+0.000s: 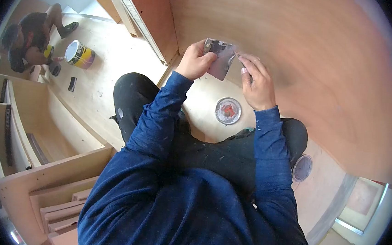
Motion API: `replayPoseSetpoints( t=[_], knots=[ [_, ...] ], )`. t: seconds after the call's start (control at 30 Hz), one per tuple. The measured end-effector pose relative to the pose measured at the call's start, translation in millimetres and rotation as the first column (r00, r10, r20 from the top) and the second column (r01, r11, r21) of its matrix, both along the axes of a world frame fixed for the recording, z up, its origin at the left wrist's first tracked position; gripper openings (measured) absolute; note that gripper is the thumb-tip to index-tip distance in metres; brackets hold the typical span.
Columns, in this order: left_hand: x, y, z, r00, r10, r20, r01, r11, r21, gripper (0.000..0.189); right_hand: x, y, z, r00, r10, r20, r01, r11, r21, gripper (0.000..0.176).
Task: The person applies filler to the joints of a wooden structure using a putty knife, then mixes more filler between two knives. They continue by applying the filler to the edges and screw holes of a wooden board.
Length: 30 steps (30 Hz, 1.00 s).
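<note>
My left hand [195, 61] grips a flat rectangular piece [219, 70] by its left side, thumb pressed on its face. Grey, paste-like smears cover the upper part of that piece. Close to its right edge is my right hand [259, 85], with thumb and fingers pinched together. Something thin and pale seems to be at those fingertips, too small to make out. On the floor below both hands, between my legs, lies a round shallow lid [239, 117] with reddish-orange and grey paste in it.
Wooden panels [301, 75] rise ahead and to the right. A second round container [302, 168] sits by my right knee. At upper left, another person [32, 40] bends near a yellow-and-black bucket [82, 56]. A dark flat scrap [72, 84] lies nearby. Open wooden cabinetry [59, 169] stands at left.
</note>
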<state>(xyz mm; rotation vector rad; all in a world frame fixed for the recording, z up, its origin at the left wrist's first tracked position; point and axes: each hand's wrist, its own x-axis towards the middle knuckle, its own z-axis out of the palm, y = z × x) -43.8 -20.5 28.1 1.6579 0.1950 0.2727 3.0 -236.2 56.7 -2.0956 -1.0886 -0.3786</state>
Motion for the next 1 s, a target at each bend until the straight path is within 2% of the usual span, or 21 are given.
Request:
replayPoseSetpoints(
  t=[0.07,0.1,0.2,0.27,0.33,0.37,0.4,0.43,0.5,0.53,0.57,0.6,0.63,0.67,0.73,0.77,0.83,0.87,0.93,0.97,1.0],
  knots=[
    [-2,-2,2,0.997,-0.05,0.053,0.037,0.975,0.219,0.023,-2,3,-8,0.999,-0.008,0.047,0.01,0.999,-0.039,0.029],
    [-3,-2,5,0.997,-0.039,0.072,0.019,0.966,0.257,0.022,-5,4,-10,0.996,-0.016,0.091,0.023,0.997,-0.077,0.03],
    [-10,-3,12,0.999,-0.022,0.04,0.007,0.941,0.338,0.024,-9,10,-9,0.998,0.016,0.054,-0.012,0.997,-0.071,0.03],
    [-5,2,-5,0.995,0.0,0.096,-0.026,0.963,0.27,0.024,-10,11,-18,0.99,0.081,0.112,-0.065,0.988,-0.138,0.031],
    [-4,0,-2,0.988,0.021,0.151,-0.051,0.979,0.198,0.025,-5,9,-31,0.976,0.145,0.165,-0.11,0.972,-0.209,0.032],
    [-4,-1,1,0.969,0.158,0.19,-0.137,0.983,-0.118,0.023,1,8,-39,0.992,0.126,-0.003,-0.125,0.984,-0.128,0.03],
    [-4,-3,10,0.938,0.294,0.184,-0.195,0.885,-0.423,0.023,9,6,-47,0.978,0.116,-0.172,-0.125,0.991,-0.042,0.029],
    [-4,1,16,0.933,0.335,0.13,-0.168,0.727,-0.666,0.02,15,6,-54,0.934,0.118,-0.337,-0.109,0.993,0.045,0.028],
    [-11,1,17,0.924,0.354,0.141,-0.161,0.698,-0.697,0.019,21,7,-56,0.76,0.158,-0.63,-0.041,0.98,0.197,0.026],
    [-16,-1,14,0.93,0.341,0.135,-0.151,0.691,-0.707,0.018,23,6,-50,0.763,0.157,-0.627,-0.042,0.98,0.194,0.026],
    [-19,-7,11,0.956,0.293,0.0,-0.162,0.53,-0.832,0.019,28,4,-42,0.515,0.414,-0.75,0.109,0.837,0.537,0.028],
    [-22,-20,11,0.969,0.213,-0.122,-0.192,0.345,-0.919,0.019,30,2,-29,0.261,0.683,-0.682,0.354,0.589,0.726,0.031],
    [-23,-34,8,0.965,0.212,-0.155,-0.223,0.353,-0.908,0.021,23,2,-19,0.293,0.672,-0.68,0.33,0.597,0.732,0.035],
    [-27,-52,5,0.941,0.3,-0.155,-0.279,0.434,-0.857,0.018,21,3,-17,0.289,0.666,-0.687,0.332,0.604,0.725,0.035],
    [-26,-77,0,0.927,0.361,-0.105,-0.305,0.558,-0.771,0.017,15,5,-18,0.405,0.611,-0.68,0.27,0.631,0.727,0.033],
    [-26,-87,-1,0.913,0.395,-0.101,-0.324,0.551,-0.769,0.019,11,6,-16,0.399,0.609,-0.686,0.275,0.634,0.723,0.033],
    [-26,-96,-5,0.901,0.427,-0.071,-0.315,0.533,-0.785,0.022,3,7,-9,0.248,0.686,-0.684,0.352,0.594,0.723,0.028],
    [-27,-96,-6,0.899,0.431,-0.075,-0.32,0.53,-0.785,0.022,2,7,-10,0.243,0.685,-0.687,0.352,0.597,0.72,0.028],
    [-31,-95,-4,0.902,0.432,0.007,-0.308,0.655,-0.69,0.02,0,6,-14,0.373,0.435,-0.82,0.275,0.792,0.545,0.024],
    [-32,-96,-3,0.907,0.421,0.003,-0.299,0.648,-0.7,0.019,-1,7,-16,0.37,0.435,-0.821,0.275,0.793,0.544,0.024],
    [-32,-96,-3,0.907,0.422,0.001,-0.301,0.648,-0.7,0.019,-3,9,-19,0.445,0.378,-0.812,0.242,0.822,0.515,0.025]
  ],
)
